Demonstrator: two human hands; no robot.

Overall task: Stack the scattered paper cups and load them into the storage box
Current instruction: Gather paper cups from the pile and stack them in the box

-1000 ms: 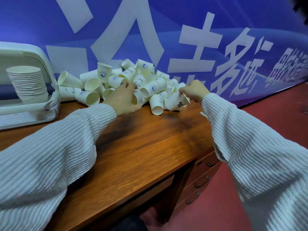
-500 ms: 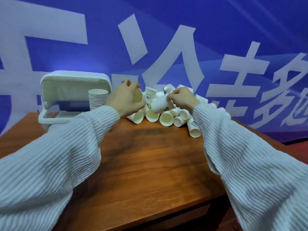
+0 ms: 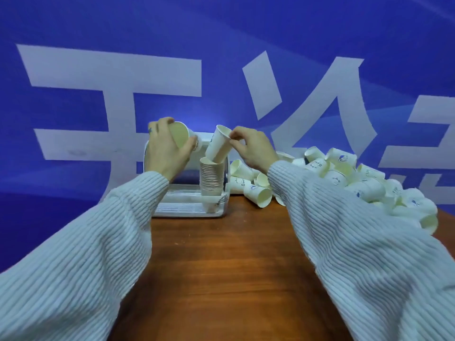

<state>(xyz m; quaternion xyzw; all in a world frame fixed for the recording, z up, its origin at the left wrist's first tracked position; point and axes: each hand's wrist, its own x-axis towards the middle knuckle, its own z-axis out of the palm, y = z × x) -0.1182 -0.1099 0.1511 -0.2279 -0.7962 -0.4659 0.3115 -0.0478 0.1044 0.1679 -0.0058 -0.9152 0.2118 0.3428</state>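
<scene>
At a wooden tabletop (image 3: 221, 254) before a blue banner (image 3: 221, 45), a person in a ribbed pale sweater loads paper cups into a white storage box (image 3: 172, 207) that stands open at the far edge. The right hand (image 3: 253, 150) pinches the rim of a single cup (image 3: 218, 145) between thumb and fingertips, the cup tilted with its base just entering the mouth of the stack of nested cups (image 3: 211, 179) that stands upright at the right end of the box. The left hand (image 3: 165, 151) has its grip curled round a second cup (image 3: 181, 139), held on its side above the box with the open mouth turned toward the camera. The pile of loose cups (image 3: 344, 178) lies heaped on the tabletop just to the right of the box, most on their sides, so the greater part of the job appears to remain. To seat the cup well, the pinched cup likely needs righting until its axis lines up with the stack, then lowering straight and releasing only once its wall has slid inside the top rim; pressing while it is tilted could crumple the thin paper or tip the tall stack against the box wall. The left hand's cup looks ready to follow, mouth up, once the right hand is clear.
</scene>
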